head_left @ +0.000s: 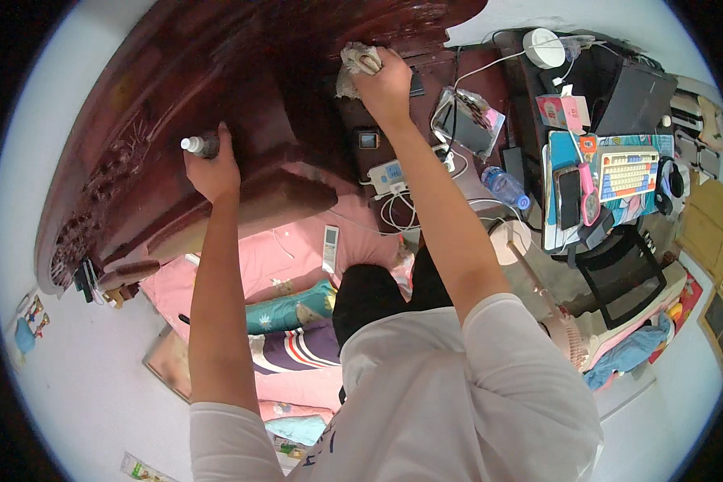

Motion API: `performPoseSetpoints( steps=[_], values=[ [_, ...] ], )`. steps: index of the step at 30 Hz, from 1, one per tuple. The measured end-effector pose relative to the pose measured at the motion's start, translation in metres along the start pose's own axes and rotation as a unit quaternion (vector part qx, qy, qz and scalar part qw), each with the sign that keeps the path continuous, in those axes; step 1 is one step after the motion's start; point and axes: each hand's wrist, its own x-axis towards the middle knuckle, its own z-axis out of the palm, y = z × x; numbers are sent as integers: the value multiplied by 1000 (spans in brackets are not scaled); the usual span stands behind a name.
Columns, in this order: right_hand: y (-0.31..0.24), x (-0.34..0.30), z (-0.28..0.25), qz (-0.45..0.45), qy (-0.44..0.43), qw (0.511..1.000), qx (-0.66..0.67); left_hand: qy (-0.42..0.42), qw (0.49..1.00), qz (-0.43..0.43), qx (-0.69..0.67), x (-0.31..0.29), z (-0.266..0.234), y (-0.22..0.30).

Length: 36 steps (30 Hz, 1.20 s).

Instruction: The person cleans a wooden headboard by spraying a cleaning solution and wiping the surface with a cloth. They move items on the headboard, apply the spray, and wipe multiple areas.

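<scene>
My left hand (219,175) is wrapped round a small clear bottle with a white top (194,145), held in front of the dark red wooden headboard (253,100). Farther off to the right, my right hand (389,87) grips a crumpled beige rag (352,67). The rag is by the base of the carved wood, at the back of a dark red bedside cabinet; whether it presses on the surface is hard to tell. A small square device with a dark screen (368,140) lies on the cabinet, nearer to me than the rag.
Under my right forearm are a white power strip (387,175) and loose white cables. Right of it lie a plastic-wrapped packet (467,120) and a water bottle (504,187). A desk holds a keyboard (628,174) and phone (568,198). A remote (329,248) rests on the pink bed.
</scene>
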Motion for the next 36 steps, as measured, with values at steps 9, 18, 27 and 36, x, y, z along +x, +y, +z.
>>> performPoseSetpoints(
  steps=[9, 18, 27, 36],
  values=[
    [-4, -3, 9, 96, 75, 956, 268, -12, 1000, 4, -25, 1, -1, -3],
    [-11, 19, -29, 97, 189, 934, 287, -19, 1000, -19, -5, 1, -2, 0],
    [0, 15, -11, 80, 241, 912, 322, -21, 1000, -20, 0, 1, -1, 0],
    [-13, -14, 34, 145, 147, 879, 431, -14, 1000, -18, 9, 1, -3, 3]
  ],
)
